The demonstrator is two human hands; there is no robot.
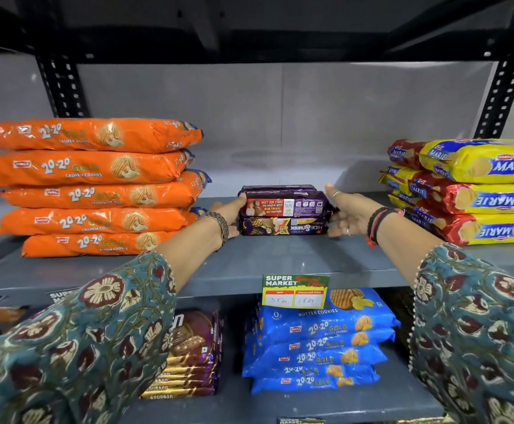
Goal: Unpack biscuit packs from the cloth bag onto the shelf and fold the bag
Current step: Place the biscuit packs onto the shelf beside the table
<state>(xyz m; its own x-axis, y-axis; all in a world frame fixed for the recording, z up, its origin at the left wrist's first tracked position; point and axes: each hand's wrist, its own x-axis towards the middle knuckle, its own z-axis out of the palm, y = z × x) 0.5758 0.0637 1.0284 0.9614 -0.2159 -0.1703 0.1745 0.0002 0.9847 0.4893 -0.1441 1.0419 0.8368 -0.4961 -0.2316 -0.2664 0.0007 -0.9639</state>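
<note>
A small stack of purple Hide & Seek biscuit packs [284,209] rests on the grey shelf [280,261], in the gap at its middle. My left hand [229,217] presses against the stack's left end, fingers wrapped on it. My right hand [346,214] holds the right end, thumb up along the side. Both arms reach forward in patterned sleeves. The cloth bag is not in view.
Orange 20-20 cashew cookie packs [96,185] are piled at the left of the shelf. Yellow and red Marie packs [470,191] are stacked at the right. A price tag [295,290] hangs on the shelf edge. Blue butter cookie packs [320,344] and Bourbon packs [188,356] lie below.
</note>
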